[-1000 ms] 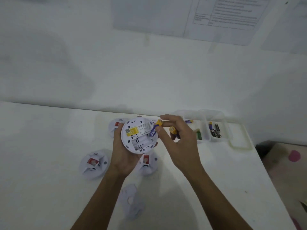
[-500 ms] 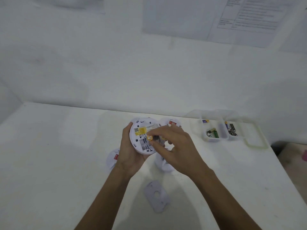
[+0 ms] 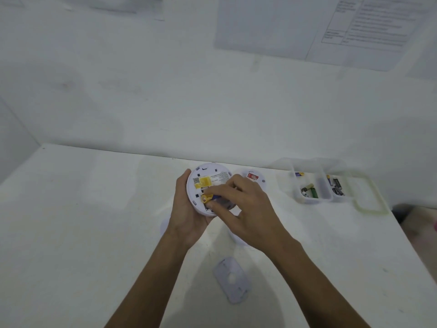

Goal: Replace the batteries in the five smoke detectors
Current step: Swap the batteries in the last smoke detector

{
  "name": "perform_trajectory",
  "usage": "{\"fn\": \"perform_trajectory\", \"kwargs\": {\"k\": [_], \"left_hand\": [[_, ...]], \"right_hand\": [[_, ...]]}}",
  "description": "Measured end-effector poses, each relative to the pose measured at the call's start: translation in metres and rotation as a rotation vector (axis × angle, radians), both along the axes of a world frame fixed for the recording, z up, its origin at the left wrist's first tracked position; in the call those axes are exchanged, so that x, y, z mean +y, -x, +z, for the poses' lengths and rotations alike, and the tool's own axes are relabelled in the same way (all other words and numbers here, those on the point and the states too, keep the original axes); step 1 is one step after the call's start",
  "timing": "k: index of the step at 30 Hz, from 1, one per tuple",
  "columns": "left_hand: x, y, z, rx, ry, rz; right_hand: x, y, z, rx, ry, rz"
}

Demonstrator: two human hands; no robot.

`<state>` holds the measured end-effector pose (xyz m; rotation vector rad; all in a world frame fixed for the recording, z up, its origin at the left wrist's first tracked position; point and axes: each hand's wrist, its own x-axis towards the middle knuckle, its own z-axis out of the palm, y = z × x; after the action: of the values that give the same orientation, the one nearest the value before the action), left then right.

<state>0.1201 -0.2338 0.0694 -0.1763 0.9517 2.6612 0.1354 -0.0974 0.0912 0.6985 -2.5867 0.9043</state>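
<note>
My left hand [image 3: 186, 214] grips the smoke detector [image 3: 208, 185]; my right hand [image 3: 246, 209] pinches a battery [image 3: 210, 198] against its back.

Printed sheets [image 3: 369, 27] hang on the wall [image 3: 142, 91] behind the table [image 3: 71, 233].

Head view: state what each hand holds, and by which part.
Left hand grips the smoke detector by its rim. Right hand pinches a battery along its side, yellow end exposed.
</note>
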Motion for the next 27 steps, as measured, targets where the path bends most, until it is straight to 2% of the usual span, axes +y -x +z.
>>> {"fn": "perform_trajectory", "kwargs": {"k": [9, 17, 21, 27], "left_hand": [[-0.001, -0.001, 0.0, 0.006, 0.016, 0.049], [0.001, 0.0, 0.005, 0.073, 0.031, 0.091], [-0.002, -0.001, 0.008, 0.107, 0.036, 0.081], [-0.003, -0.004, 0.006, 0.137, 0.063, 0.096]], "right_hand": [[-0.015, -0.007, 0.003, 0.027, 0.029, -0.092], [-0.019, -0.004, 0.018, -0.157, 0.113, -0.129], [-0.017, 0.0, 0.027, -0.321, 0.161, -0.131], [-0.015, -0.001, 0.035, -0.405, 0.143, -0.115]]}}
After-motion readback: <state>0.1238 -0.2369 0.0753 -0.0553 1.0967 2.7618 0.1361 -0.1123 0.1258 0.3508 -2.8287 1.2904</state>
